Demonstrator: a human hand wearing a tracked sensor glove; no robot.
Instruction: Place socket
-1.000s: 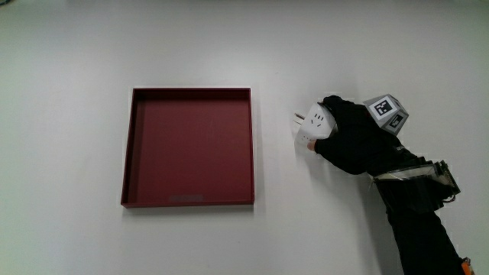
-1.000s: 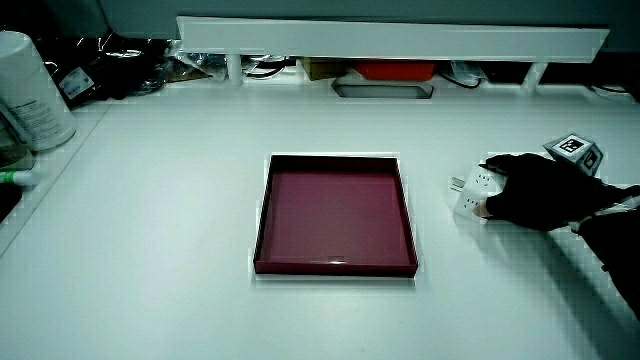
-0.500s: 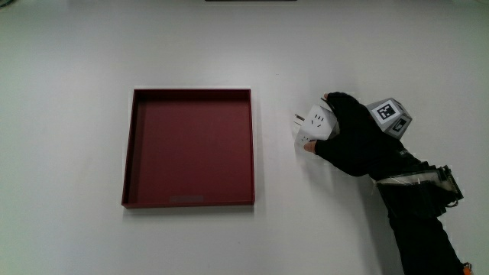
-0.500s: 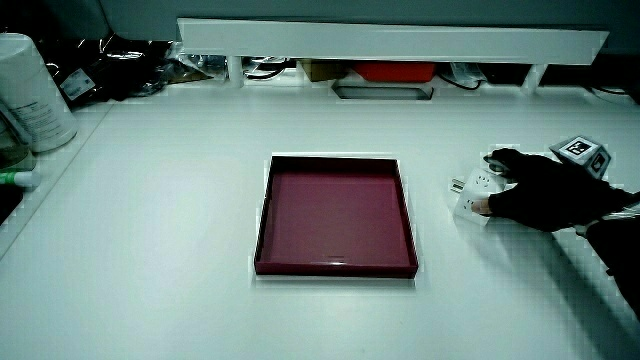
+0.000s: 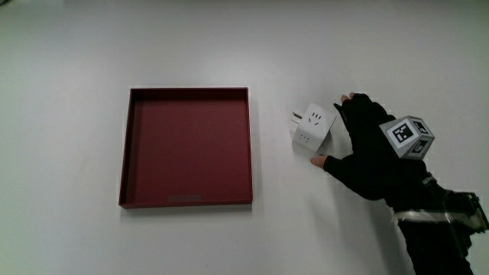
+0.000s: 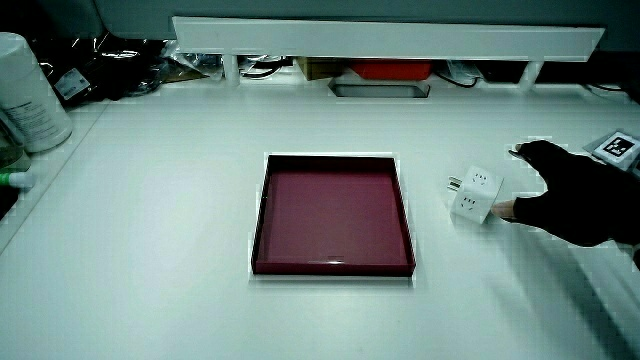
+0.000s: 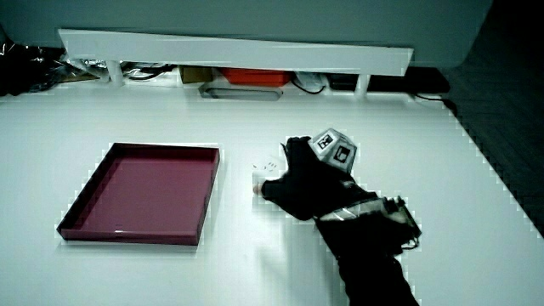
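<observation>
A white cube-shaped socket (image 5: 313, 126) with a small plug on one face rests on the white table beside the dark red square tray (image 5: 187, 147). The tray has nothing in it. The gloved hand (image 5: 363, 149) lies beside the socket, on the side away from the tray. Its fingers are spread and hold nothing, and the thumb tip is just short of the socket's nearer corner. Both side views show the socket (image 6: 474, 194) (image 7: 268, 170), the tray (image 6: 333, 213) (image 7: 140, 191) and the hand (image 6: 565, 190) (image 7: 302, 183). In one of them the hand partly covers the socket.
A low white partition (image 6: 390, 40) runs along the table's edge farthest from the person, with cables and a red item (image 6: 385, 70) under it. In a side view a white cylindrical container (image 6: 30, 95) stands at the table's edge.
The hand has let go of the socket, spread its fingers and drawn back from it, away from the tray. The socket stays on the table beside the tray.
</observation>
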